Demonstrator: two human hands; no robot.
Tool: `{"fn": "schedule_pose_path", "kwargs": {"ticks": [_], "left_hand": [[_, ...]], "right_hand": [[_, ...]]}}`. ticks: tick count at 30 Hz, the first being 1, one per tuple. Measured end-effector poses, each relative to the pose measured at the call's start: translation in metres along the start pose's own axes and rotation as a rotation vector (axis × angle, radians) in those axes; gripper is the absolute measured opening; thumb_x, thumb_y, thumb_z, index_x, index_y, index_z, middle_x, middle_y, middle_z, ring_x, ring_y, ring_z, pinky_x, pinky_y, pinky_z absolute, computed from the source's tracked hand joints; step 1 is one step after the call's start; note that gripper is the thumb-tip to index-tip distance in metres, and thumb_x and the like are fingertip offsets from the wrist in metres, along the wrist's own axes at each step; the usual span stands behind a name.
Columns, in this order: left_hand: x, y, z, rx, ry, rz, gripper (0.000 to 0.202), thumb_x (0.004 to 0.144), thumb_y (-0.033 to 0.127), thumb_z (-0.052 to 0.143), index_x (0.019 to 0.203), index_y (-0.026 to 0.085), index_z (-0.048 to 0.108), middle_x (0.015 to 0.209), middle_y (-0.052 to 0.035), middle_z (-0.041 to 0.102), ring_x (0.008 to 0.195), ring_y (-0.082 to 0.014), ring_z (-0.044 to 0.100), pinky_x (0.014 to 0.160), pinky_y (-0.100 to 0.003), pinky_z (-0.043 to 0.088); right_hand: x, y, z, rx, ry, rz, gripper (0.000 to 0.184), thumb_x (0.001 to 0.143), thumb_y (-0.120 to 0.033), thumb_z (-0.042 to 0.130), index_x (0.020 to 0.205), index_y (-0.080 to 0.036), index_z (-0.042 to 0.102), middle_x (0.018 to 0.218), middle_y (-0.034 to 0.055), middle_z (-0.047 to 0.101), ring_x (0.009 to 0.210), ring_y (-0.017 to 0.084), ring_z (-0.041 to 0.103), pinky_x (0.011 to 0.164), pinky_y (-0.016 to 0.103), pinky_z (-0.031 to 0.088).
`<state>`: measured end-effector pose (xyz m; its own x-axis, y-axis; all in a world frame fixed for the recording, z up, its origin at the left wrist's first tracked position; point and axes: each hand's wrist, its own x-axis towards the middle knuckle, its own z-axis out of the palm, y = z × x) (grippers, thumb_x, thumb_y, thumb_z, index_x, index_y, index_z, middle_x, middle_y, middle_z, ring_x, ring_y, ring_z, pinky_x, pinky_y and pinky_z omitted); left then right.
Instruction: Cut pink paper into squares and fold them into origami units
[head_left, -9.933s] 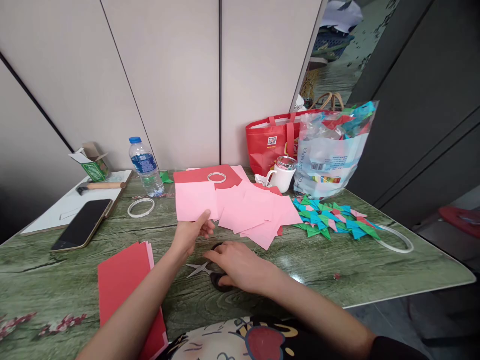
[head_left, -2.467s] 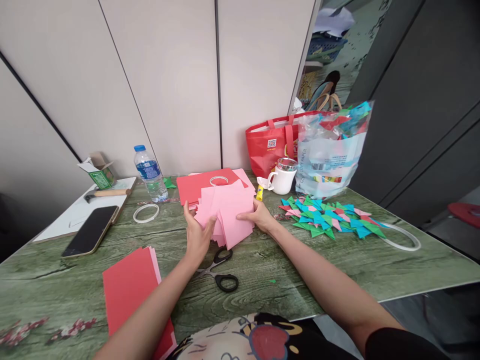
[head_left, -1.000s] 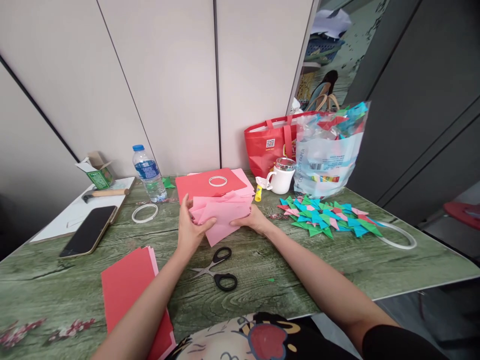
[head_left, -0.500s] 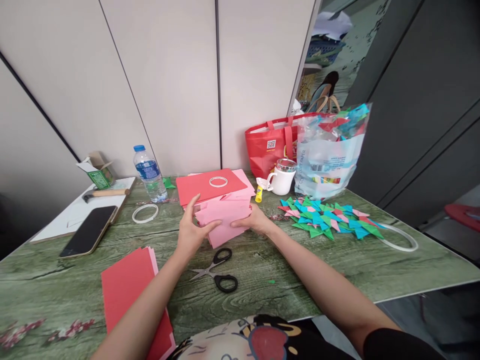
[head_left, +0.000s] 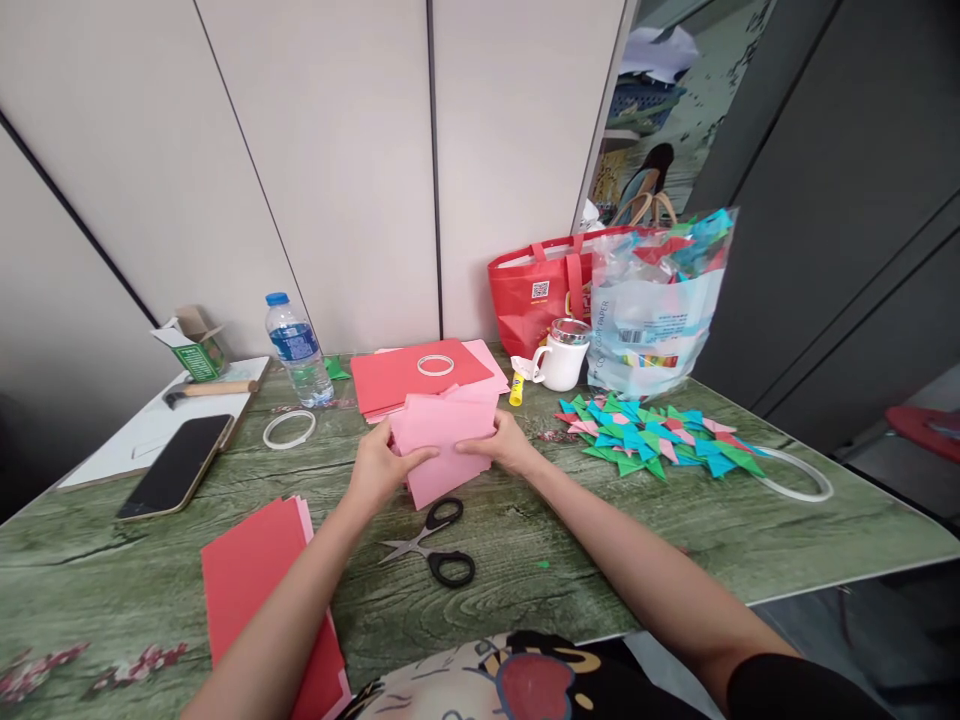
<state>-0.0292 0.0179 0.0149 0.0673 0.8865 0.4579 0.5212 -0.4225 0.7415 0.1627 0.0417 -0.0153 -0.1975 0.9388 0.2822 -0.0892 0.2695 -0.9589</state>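
Note:
Between both hands stands a loose stack of pink paper sheets, its edges uneven. My left hand grips the left side, thumb across the front face and fingers behind. My right hand holds the right side in the same way, its fingers hidden behind the paper. Just below the stack lies a pair of scissors with black handles, blades slightly apart. Behind it, red sheets rest on pink ones, with a white ring on top. More red sheets lie by my left forearm.
Folded paper pieces form a colourful pile at right, against a large white ring. Behind are a white mug, glue stick, plastic bag and red bag. At left are a bottle, phone and hammer.
The pink stack is more even, and its front face is turned more squarely toward me. My left fingers have moved from its upper edge down behind its side.

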Motion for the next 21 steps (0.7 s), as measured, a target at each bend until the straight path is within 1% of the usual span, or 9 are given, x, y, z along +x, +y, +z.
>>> {"fn": "schedule_pose_path", "kwargs": {"ticks": [2,5,9,11,13,15,17,19,21], "left_hand": [[0.001,-0.004,0.002,-0.001,-0.041,-0.039,0.047,0.054,0.046,0.071,0.086,0.014,0.057,0.078,-0.0034,0.063,0.07,-0.019,0.057,0.063,-0.032,0.048],[-0.001,-0.004,0.007,-0.015,0.014,-0.041,0.052,0.054,0.044,0.072,0.093,0.013,0.057,0.085,-0.0052,0.064,0.075,-0.0197,0.058,0.065,-0.032,0.048],[-0.006,0.0,0.011,0.048,0.084,0.048,0.05,0.058,0.042,0.07,0.098,0.015,0.057,0.088,-0.0068,0.065,0.077,-0.0212,0.059,0.07,-0.035,0.048],[-0.008,0.001,0.012,0.083,0.079,0.103,0.048,0.06,0.041,0.069,0.099,0.017,0.057,0.088,-0.0062,0.066,0.077,-0.021,0.06,0.071,-0.035,0.048],[-0.009,0.001,0.013,0.091,0.047,0.134,0.047,0.061,0.041,0.068,0.099,0.017,0.058,0.087,-0.0056,0.066,0.076,-0.0209,0.06,0.071,-0.035,0.048],[-0.009,0.001,0.013,0.07,0.015,0.136,0.045,0.063,0.042,0.066,0.099,0.017,0.059,0.085,-0.0054,0.067,0.073,-0.0205,0.06,0.069,-0.034,0.048],[-0.009,0.0,0.014,0.05,0.005,0.129,0.042,0.065,0.042,0.064,0.097,0.016,0.061,0.082,-0.0051,0.067,0.07,-0.0197,0.06,0.066,-0.033,0.048],[-0.01,-0.001,0.014,0.052,0.014,0.133,0.034,0.066,0.041,0.063,0.09,0.016,0.062,0.076,-0.0038,0.066,0.065,-0.0184,0.059,0.063,-0.032,0.048],[-0.012,-0.001,0.014,0.067,0.017,0.154,0.024,0.067,0.038,0.062,0.078,0.016,0.063,0.067,-0.0017,0.064,0.059,-0.0169,0.056,0.058,-0.03,0.046]], "right_hand": [[0.001,-0.002,-0.003,-0.043,0.05,-0.043,0.059,0.049,-0.033,0.077,0.102,-0.016,0.058,0.103,0.0071,0.064,0.093,0.022,0.059,0.082,0.036,0.047],[0.0,-0.005,-0.001,-0.206,0.09,-0.155,0.058,0.053,-0.036,0.076,0.104,-0.016,0.055,0.106,0.0084,0.061,0.097,0.023,0.056,0.085,0.035,0.044],[-0.003,-0.011,0.005,-0.41,0.188,-0.308,0.064,0.059,-0.042,0.071,0.113,-0.017,0.046,0.112,0.0099,0.055,0.101,0.023,0.052,0.086,0.036,0.042],[-0.004,-0.015,0.007,-0.439,0.259,-0.388,0.065,0.067,-0.043,0.064,0.122,-0.018,0.039,0.116,0.0113,0.05,0.103,0.023,0.05,0.086,0.037,0.041],[-0.005,-0.02,0.01,-0.5,0.276,-0.464,0.062,0.074,-0.043,0.056,0.127,-0.02,0.034,0.119,0.0118,0.045,0.108,0.023,0.046,0.09,0.039,0.039],[-0.007,-0.025,0.012,-0.631,0.172,-0.52,0.061,0.074,-0.045,0.056,0.127,-0.022,0.036,0.122,0.0109,0.042,0.114,0.025,0.042,0.094,0.04,0.036],[-0.011,-0.031,0.016,-0.738,0.135,-0.548,0.062,0.073,-0.046,0.056,0.129,-0.024,0.037,0.124,0.0105,0.038,0.117,0.026,0.039,0.096,0.041,0.034],[-0.016,-0.039,0.023,-0.824,0.223,-0.594,0.063,0.073,-0.047,0.057,0.129,-0.026,0.037,0.128,0.0105,0.033,0.12,0.028,0.034,0.099,0.045,0.029],[-0.023,-0.048,0.032,-0.907,0.304,-0.689,0.061,0.071,-0.048,0.059,0.126,-0.029,0.041,0.133,0.0085,0.03,0.124,0.031,0.027,0.103,0.049,0.019]]}}
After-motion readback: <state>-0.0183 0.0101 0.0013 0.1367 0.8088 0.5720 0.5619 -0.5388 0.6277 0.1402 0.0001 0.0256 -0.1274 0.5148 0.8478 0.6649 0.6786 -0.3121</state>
